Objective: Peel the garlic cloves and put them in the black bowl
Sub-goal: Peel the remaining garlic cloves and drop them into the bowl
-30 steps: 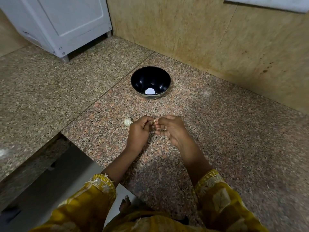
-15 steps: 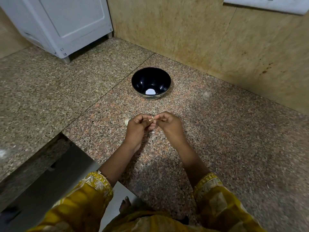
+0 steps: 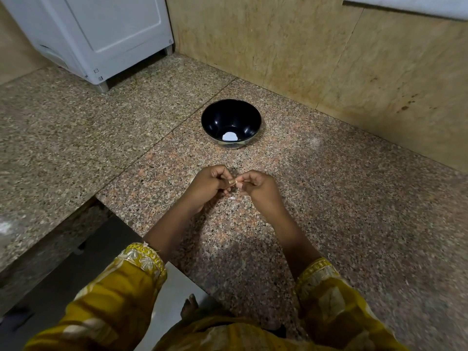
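A small garlic clove sits between my fingertips above the granite counter. My left hand grips it with curled fingers, and my right hand pinches its other end. A flake of pale skin lies on the counter just below the hands. The black bowl stands beyond the hands, near the wall, with a bright white patch at its bottom. My left hand hides the garlic piece that lay to its left.
A white appliance stands at the back left on the grey counter. A tan stone wall runs behind the bowl. The counter ends at a cut-out corner to my left, with floor below.
My hands have drawn a little closer to me and curled tighter around the clove. The garlic piece seen left of my left hand a second ago is now hidden.
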